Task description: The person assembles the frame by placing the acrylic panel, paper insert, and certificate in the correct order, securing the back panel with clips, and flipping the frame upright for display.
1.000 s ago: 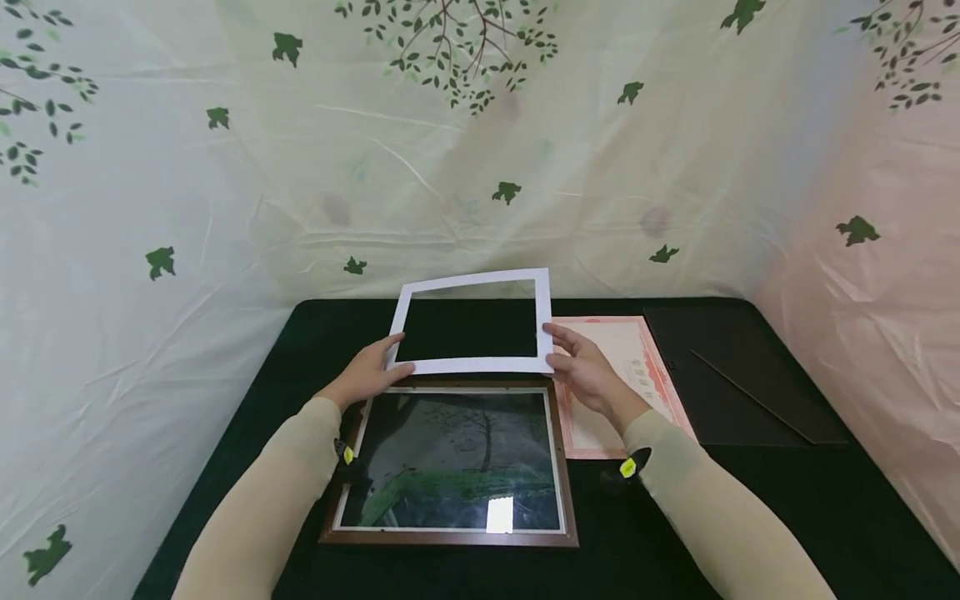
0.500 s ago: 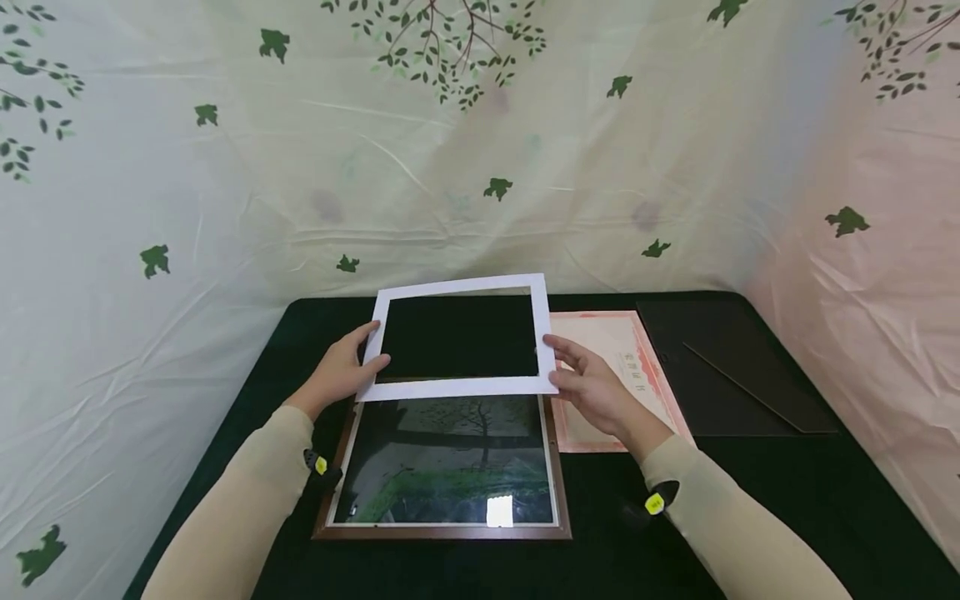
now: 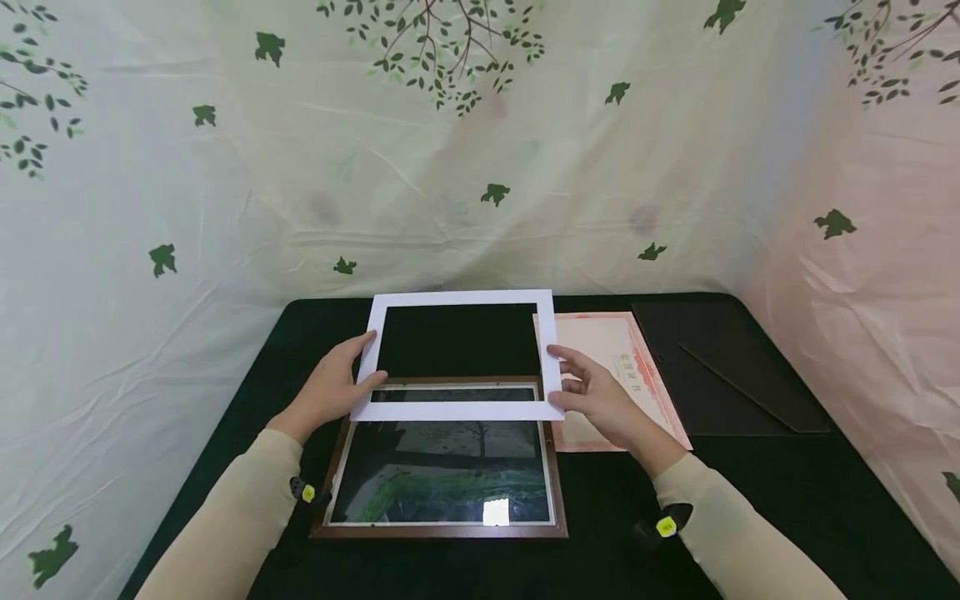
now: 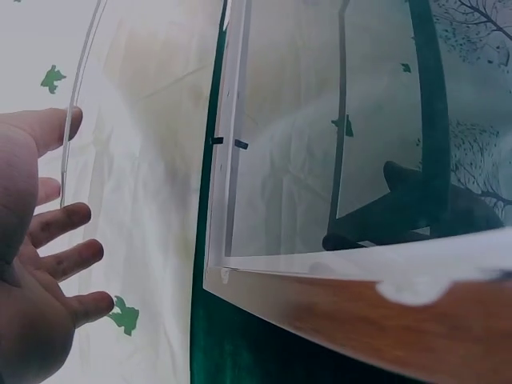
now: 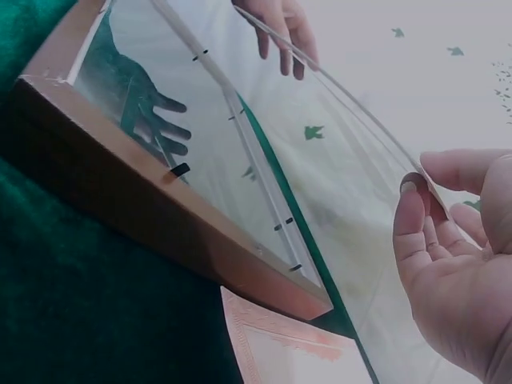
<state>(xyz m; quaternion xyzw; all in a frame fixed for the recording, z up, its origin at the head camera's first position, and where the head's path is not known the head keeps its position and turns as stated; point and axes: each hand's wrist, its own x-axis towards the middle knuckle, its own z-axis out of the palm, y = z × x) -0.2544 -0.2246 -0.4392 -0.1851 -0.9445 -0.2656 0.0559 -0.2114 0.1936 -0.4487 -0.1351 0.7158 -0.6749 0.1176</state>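
A white picture mat [image 3: 465,411], a thin rectangular border with a cut-out window, is held above the far part of a brown wooden picture frame [image 3: 442,532]. My left hand [image 3: 326,387] pinches its left side, thumb on the near face. On the opposite side my right hand [image 3: 603,404] grips the edge between thumb and fingers. Glass [image 3: 442,479] lies inside the frame and reflects the backdrop. From the right wrist, the mat [image 5: 360,112] appears almost edge-on, raised off the frame [image 5: 160,200]. In the left wrist view, its thin edge passes by my left fingers [image 4: 68,264].
Right of the frame lies a certificate sheet [image 3: 592,435] with a pinkish-red border. Farther right is a dark flat panel [image 3: 750,350] crossed by a thin slanting line. Dark green cloth [image 3: 615,558] covers the table, and a leaf-patterned curtain [image 3: 450,208] hangs behind.
The mat has come down and nearer in the head view, and now overlaps the frame's far edge. Both hands moved with it, slightly farther apart. The frame stays put on the table.
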